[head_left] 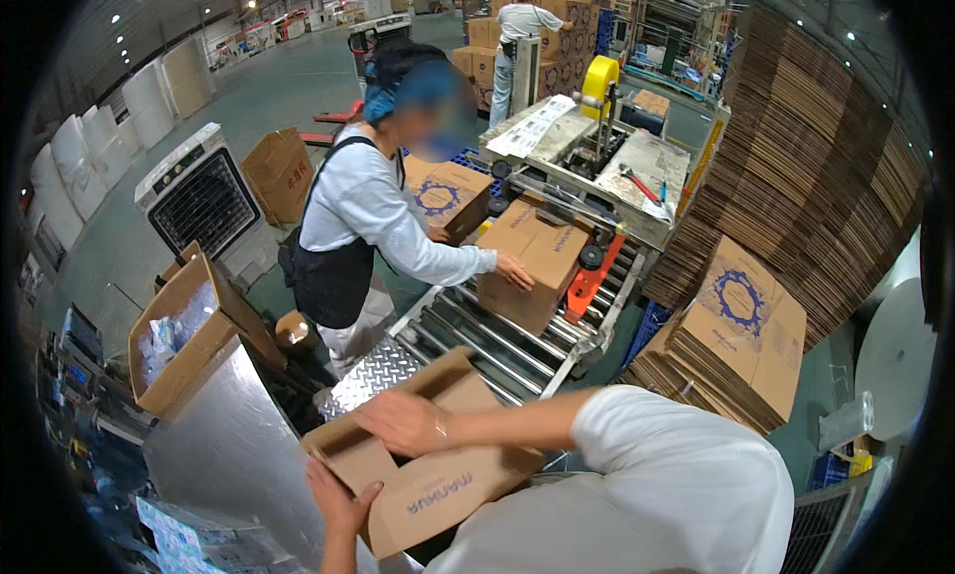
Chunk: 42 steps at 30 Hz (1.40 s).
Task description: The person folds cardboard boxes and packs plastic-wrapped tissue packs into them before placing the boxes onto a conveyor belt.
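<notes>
In front of me an open brown cardboard box lies tilted, with a blue-printed flap on the near side. My left hand grips its near left corner, fingers along the outside and thumb at the flap's edge. My right hand reaches across the opening from the right, palm down, with its fingers stretched toward the far left wall. Nothing shows in that hand, and its fingertips are slightly blurred. The box's bottom is mostly hidden by my right arm and the flap.
Beyond is a roller conveyor, where a co-worker's hand touches a closed carton. A taping machine stands behind. Flattened cartons are stacked at right. A metal table and a carton of clear plastic are left.
</notes>
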Each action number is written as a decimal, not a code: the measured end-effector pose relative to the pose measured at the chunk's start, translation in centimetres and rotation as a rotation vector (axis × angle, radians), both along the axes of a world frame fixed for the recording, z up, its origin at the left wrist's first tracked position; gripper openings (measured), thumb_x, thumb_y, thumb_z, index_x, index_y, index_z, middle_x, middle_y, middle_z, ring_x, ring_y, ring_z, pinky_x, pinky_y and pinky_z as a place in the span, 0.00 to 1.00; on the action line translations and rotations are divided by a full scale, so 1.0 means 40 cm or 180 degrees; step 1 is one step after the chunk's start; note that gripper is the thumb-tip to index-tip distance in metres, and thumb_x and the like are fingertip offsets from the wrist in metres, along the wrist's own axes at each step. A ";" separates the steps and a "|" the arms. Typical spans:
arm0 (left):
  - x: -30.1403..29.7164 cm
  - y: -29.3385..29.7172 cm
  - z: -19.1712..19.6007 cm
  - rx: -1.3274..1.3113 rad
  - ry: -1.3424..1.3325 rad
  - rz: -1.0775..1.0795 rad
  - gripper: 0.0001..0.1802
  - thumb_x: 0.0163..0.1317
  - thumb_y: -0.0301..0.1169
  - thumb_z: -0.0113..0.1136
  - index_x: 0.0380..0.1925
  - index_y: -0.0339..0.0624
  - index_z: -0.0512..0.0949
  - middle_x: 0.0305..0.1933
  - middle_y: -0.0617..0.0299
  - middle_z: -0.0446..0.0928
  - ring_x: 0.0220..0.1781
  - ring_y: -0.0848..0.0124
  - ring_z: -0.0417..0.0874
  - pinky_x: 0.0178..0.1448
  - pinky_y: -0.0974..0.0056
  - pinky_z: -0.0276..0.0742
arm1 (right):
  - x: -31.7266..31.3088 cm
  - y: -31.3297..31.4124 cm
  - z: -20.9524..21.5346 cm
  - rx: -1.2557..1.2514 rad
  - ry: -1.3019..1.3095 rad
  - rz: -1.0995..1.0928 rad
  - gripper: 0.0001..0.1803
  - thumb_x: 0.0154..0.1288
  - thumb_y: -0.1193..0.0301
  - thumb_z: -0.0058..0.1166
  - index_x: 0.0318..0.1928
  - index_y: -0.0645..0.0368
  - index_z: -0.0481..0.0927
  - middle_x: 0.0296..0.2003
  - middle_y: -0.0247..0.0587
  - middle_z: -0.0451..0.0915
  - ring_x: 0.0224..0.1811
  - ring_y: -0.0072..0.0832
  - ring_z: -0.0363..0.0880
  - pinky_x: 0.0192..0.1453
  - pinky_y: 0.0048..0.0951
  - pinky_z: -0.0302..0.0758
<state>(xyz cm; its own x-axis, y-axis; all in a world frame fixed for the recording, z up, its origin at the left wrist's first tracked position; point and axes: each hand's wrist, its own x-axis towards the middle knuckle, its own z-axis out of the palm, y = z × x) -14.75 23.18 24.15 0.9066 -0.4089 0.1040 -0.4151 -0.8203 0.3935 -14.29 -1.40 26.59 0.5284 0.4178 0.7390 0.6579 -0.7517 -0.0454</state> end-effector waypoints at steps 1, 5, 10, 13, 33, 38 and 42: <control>0.001 0.011 -0.030 -0.0324 0.0146 0.0103 0.56 0.37 0.45 0.70 0.59 0.25 0.47 0.61 0.36 0.53 0.64 0.42 0.52 0.66 0.52 0.48 | -0.079 -0.016 -0.046 0.0064 0.1012 0.0227 0.29 0.54 0.65 0.51 0.55 0.67 0.64 0.47 0.54 0.69 0.55 0.45 0.63 0.61 0.42 0.57; -0.005 -0.140 -0.042 -0.1389 0.0729 0.0869 0.50 0.47 0.40 0.63 0.60 0.23 0.44 0.61 0.33 0.53 0.63 0.44 0.56 0.65 0.56 0.53 | -0.066 -0.162 -0.107 0.0065 0.2581 0.0821 0.21 0.58 0.64 0.48 0.49 0.64 0.70 0.51 0.51 0.68 0.58 0.42 0.61 0.63 0.38 0.56; -0.027 -0.342 -0.015 -0.1133 0.1153 0.0884 0.37 0.59 0.35 0.48 0.62 0.29 0.43 0.60 0.35 0.57 0.59 0.47 0.63 0.60 0.57 0.60 | 0.197 -0.497 -0.006 0.2791 0.2234 -0.1082 0.14 0.59 0.62 0.46 0.35 0.60 0.76 0.31 0.48 0.77 0.35 0.40 0.76 0.40 0.35 0.72; 0.024 -0.234 -0.050 -0.0748 0.0937 0.1063 0.34 0.60 0.34 0.44 0.63 0.36 0.45 0.61 0.41 0.58 0.58 0.50 0.65 0.59 0.56 0.62 | 0.212 -0.666 -0.117 0.2139 0.1956 -0.2329 0.18 0.60 0.57 0.42 0.36 0.60 0.75 0.29 0.47 0.77 0.33 0.38 0.76 0.38 0.35 0.71; 0.104 -0.210 -0.087 -0.4608 0.3866 0.0908 0.48 0.50 0.71 0.34 0.66 0.57 0.42 0.68 0.55 0.46 0.69 0.57 0.43 0.59 0.35 0.47 | -0.092 -0.441 0.105 0.2749 0.4028 0.0059 0.25 0.61 0.69 0.46 0.58 0.62 0.61 0.44 0.42 0.74 0.43 0.28 0.73 0.43 0.28 0.74; 0.062 -0.286 -0.027 -0.1519 0.0695 0.0263 0.43 0.48 0.21 0.55 0.64 0.45 0.47 0.64 0.48 0.55 0.66 0.57 0.55 0.63 0.61 0.57 | -0.087 -0.134 0.005 -0.0331 0.2258 -0.0976 0.35 0.54 0.59 0.54 0.58 0.64 0.58 0.53 0.51 0.64 0.54 0.47 0.63 0.53 0.60 0.58; 0.106 -0.131 -0.142 -0.1910 0.0802 -0.0114 0.25 0.50 0.18 0.46 0.53 0.37 0.68 0.51 0.47 0.73 0.55 0.62 0.73 0.58 0.65 0.64 | -0.069 -0.422 -0.089 -0.1276 0.1185 -0.3397 0.25 0.53 0.72 0.45 0.54 0.62 0.64 0.49 0.50 0.69 0.57 0.47 0.62 0.55 0.52 0.60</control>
